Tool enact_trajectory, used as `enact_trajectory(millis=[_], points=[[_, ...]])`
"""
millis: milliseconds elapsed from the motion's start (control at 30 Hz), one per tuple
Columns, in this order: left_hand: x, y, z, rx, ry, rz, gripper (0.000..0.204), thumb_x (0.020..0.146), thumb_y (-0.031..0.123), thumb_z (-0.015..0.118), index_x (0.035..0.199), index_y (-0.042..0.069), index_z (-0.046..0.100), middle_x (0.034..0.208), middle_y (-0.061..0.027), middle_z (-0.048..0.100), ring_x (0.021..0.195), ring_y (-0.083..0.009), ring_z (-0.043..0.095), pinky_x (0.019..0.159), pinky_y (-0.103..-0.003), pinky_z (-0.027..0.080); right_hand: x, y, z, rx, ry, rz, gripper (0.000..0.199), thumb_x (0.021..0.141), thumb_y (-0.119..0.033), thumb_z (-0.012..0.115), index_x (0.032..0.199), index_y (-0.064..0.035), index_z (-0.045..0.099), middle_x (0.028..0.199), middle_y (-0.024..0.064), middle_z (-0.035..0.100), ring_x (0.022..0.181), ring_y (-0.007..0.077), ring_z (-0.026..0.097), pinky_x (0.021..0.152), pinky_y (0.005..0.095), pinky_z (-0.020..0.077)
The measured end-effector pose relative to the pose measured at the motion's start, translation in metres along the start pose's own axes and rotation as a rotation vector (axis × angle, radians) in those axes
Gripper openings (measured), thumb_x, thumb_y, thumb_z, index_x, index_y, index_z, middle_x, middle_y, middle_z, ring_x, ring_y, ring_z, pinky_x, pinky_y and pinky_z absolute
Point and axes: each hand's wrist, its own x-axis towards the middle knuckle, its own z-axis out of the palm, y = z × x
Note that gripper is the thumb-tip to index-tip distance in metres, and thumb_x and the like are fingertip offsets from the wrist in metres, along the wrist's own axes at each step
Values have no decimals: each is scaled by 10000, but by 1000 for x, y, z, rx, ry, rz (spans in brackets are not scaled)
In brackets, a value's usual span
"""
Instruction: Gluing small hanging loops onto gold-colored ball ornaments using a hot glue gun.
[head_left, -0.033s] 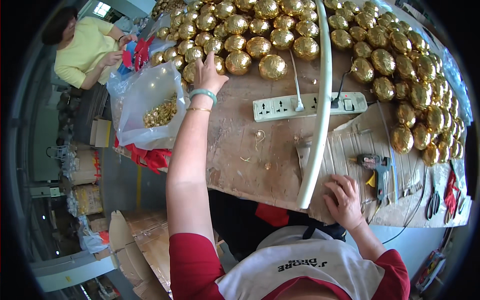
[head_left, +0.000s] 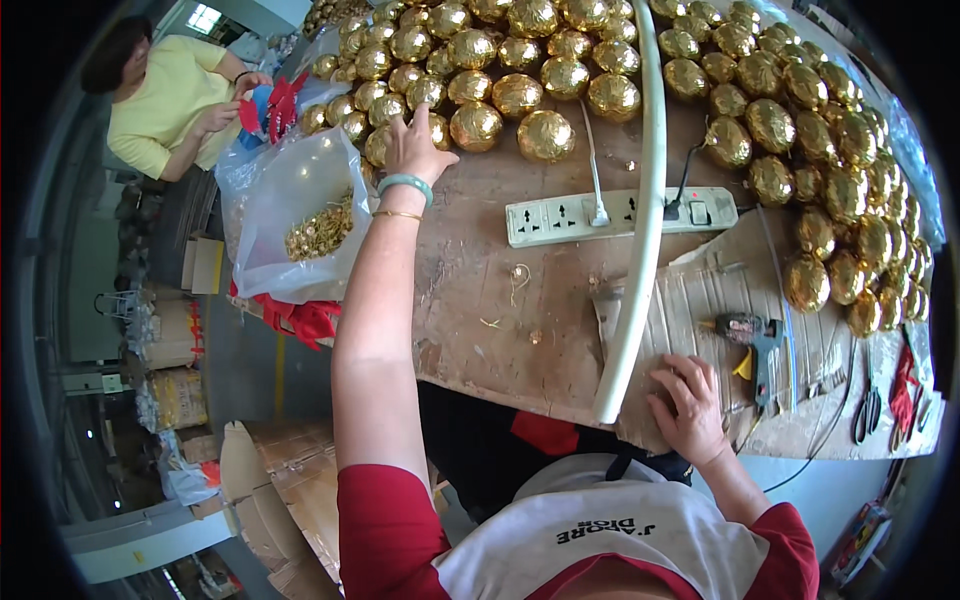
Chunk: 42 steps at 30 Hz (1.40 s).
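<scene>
My left hand reaches to the far left of the table, its fingers and thumb spread. Its fingertips are at the near edge of a crowd of gold foil-wrapped balls. One gold ball shows just beyond the gap between fingers and thumb; whether they touch I cannot tell. My right hand rests on flattened cardboard at the near edge, fingers apart and slightly bent, holding nothing visible. Just right of it lies a glue gun with a yellow trigger.
A clear plastic bag of small gold pieces sits left of my forearm. A pale curved tube crosses over a white power strip. Scissors lie far right. A co-worker in a yellow top holds red pieces.
</scene>
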Motion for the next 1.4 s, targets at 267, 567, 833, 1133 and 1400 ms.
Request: enact_trajectory(millis=[267, 567, 833, 1133, 1400], points=[[16, 3, 4, -51, -61, -96, 819, 625, 180, 877, 1341, 169, 480, 1257, -171, 491, 1160, -349, 501, 1002, -412, 431, 7, 8, -2, 68, -15, 32, 386, 693, -39, 714, 1066, -73, 621, 1195, 128, 549, 1061, 362, 515, 903, 444, 451], [-118, 25, -56, -1631, -118, -62, 719, 834, -2, 641, 1448, 148, 298, 1371, -111, 441, 1261, -256, 465, 1060, -485, 397, 3, 3, 2, 54, 5, -26, 356, 723, -49, 707, 1068, -68, 619, 1189, 130, 555, 1071, 373, 515, 919, 445, 445], [-229, 28, -62, -2389, -396, -115, 801, 803, 312, 762, 1443, 89, 336, 1432, -171, 397, 1288, -384, 427, 1017, -477, 453, -8, -5, -32, 25, 52, -61, 303, 818, -71, 689, 1112, -52, 621, 1202, 161, 574, 1104, 367, 553, 927, 428, 474], [-364, 14, -58, -2364, -246, -345, 995, 708, 407, 825, 1465, 62, 279, 1510, -183, 280, 1298, -400, 392, 1038, -455, 429, -45, 53, -103, -339, 132, 469, 398, 879, -402, 662, 1063, -49, 663, 1005, 149, 648, 872, 300, 657, 747, 396, 526], [-387, 20, -68, -2141, -75, -315, 936, 694, 339, 851, 1431, 43, 356, 1464, -153, 369, 1353, -390, 342, 1140, -495, 318, -13, 72, -80, -399, -56, 526, 516, 805, -499, 693, 1010, -26, 683, 815, 148, 673, 757, 301, 657, 684, 395, 506]])
